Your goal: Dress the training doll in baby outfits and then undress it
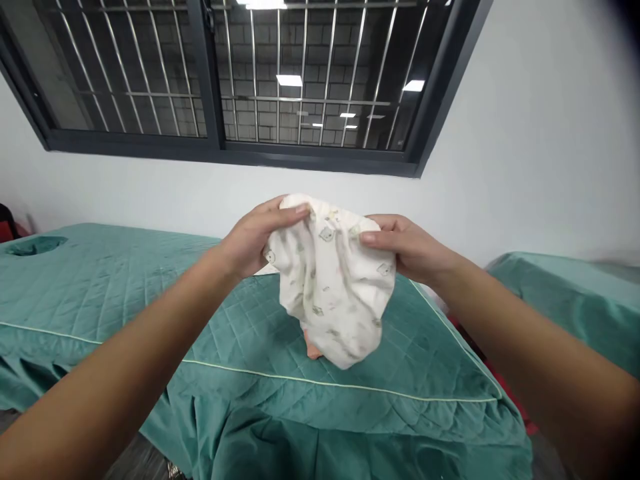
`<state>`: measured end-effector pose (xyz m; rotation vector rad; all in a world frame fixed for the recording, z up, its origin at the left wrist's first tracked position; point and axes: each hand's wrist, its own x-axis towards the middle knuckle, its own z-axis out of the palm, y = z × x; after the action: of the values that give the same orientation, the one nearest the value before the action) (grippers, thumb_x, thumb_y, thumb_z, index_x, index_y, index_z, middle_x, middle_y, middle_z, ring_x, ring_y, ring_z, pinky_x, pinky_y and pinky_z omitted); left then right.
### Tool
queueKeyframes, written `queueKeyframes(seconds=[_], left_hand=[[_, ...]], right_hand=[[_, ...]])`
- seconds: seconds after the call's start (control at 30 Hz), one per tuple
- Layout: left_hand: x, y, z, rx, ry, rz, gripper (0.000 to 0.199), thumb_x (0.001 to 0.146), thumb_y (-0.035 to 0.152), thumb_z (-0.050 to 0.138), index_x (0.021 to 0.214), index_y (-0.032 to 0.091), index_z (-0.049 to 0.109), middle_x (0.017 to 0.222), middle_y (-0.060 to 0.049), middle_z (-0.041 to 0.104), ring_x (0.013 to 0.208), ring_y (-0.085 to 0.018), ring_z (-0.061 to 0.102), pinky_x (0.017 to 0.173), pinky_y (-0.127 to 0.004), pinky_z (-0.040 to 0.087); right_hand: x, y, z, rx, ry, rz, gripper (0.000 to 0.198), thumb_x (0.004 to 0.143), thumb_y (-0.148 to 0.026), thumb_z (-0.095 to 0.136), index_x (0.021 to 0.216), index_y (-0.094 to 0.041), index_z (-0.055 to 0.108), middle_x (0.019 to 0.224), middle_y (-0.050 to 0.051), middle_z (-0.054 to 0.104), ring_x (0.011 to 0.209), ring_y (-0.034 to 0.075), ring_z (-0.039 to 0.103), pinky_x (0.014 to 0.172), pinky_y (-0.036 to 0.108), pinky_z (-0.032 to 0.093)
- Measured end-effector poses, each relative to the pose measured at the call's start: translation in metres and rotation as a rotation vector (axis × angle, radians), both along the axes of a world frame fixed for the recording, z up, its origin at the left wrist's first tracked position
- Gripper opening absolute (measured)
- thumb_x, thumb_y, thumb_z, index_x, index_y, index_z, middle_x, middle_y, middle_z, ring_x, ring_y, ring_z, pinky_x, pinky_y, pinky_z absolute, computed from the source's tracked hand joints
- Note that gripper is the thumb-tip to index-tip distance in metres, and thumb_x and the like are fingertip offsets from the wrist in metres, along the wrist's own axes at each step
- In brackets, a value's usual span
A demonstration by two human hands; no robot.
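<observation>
Held up in front of me is a small white cloth garment [335,293] with a gathered top edge and pale animal prints; its exact kind is unclear. My left hand [255,237] pinches its upper left corner, thumb on the near side. At the upper right edge, my right hand [405,247] grips it the same way. The cloth hangs loose and bunched between them, above the green bed. Behind its lower edge peeks an orange-pink thing [313,347], mostly hidden. A bit of something white [267,269] shows below my left hand.
A quilted green bed cover [240,340] with pale piping spreads below, with a face hole [35,245] at its far left. Another green-covered surface [560,287] stands at right. Behind is a white wall with a dark-framed barred window [215,80].
</observation>
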<state>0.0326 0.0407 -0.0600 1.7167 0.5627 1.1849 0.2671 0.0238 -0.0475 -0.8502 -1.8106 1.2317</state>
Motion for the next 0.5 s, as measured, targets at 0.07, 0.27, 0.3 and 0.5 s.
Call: queueKeyframes(seconds=[0.07,0.27,0.3,0.5], left_hand=[[0.011,0.002,-0.005,0.007,-0.075,0.089,0.033,0.086,0.048,0.062,0.096,0.017,0.067,0.081,-0.009,0.070,0.080,-0.024,0.069,0.069,-0.036,0.057],[0.037,0.002,-0.038,-0.269,-0.077,-0.247,0.043,0.083,0.054,0.065,0.102,0.016,0.068,0.084,-0.011,0.071,0.085,-0.026,0.069,0.075,-0.038,0.056],[0.037,0.002,-0.045,-0.325,-0.016,-0.312,0.040,0.078,0.049,0.072,0.100,0.016,0.068,0.082,-0.010,0.071,0.083,-0.025,0.069,0.074,-0.037,0.056],[0.029,0.006,-0.066,-0.495,0.147,-0.423,0.030,0.069,0.029,0.082,0.092,0.013,0.072,0.089,-0.011,0.073,0.081,-0.022,0.069,0.071,-0.031,0.055]], right_hand=[[-0.002,0.003,-0.003,-0.001,-0.028,0.028,0.029,0.070,-0.042,0.079,0.078,-0.016,0.067,0.071,0.002,0.067,0.061,0.015,0.061,0.053,0.025,0.048],[-0.011,0.015,-0.016,0.085,0.343,-0.200,0.024,0.074,-0.038,0.077,0.080,-0.020,0.061,0.074,-0.001,0.062,0.067,0.015,0.060,0.066,0.029,0.052],[-0.008,0.018,-0.019,0.080,0.385,-0.236,0.026,0.075,-0.039,0.076,0.077,-0.020,0.059,0.071,-0.002,0.059,0.065,0.014,0.058,0.064,0.029,0.051],[0.020,0.019,-0.051,-0.041,0.265,-0.237,0.034,0.077,-0.048,0.075,0.069,-0.020,0.057,0.061,-0.003,0.052,0.051,0.010,0.047,0.047,0.023,0.038]])
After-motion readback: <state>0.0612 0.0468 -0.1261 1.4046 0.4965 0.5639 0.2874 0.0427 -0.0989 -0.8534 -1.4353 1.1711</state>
